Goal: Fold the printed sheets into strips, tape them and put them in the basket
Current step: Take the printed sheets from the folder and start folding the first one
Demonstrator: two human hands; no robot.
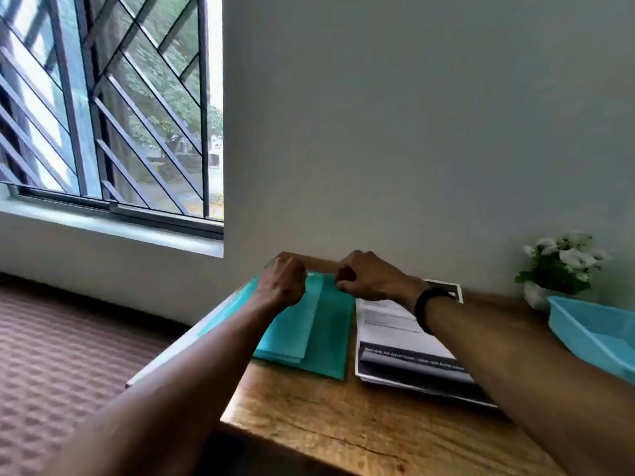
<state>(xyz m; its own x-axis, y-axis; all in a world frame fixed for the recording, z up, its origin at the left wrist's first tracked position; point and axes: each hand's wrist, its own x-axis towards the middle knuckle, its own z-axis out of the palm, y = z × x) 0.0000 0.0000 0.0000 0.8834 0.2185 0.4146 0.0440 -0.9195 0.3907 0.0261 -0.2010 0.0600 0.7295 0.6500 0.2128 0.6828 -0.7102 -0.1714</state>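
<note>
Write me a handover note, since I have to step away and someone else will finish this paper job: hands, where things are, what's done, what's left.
Left hand: curled at the far end of the teal sheet, apparently pinching it.
Right hand: curled at the same far end, beside the left; the exact grip is blurred.
Teal sheet lies on the wooden table, partly folded lengthwise.
Stack of printed sheets lies flat just right of it, unfolded.
Blue basket at the right edge; no strips visible inside.
No tape in view.
Left: finish folding, tape, basket, then the stack.
</note>
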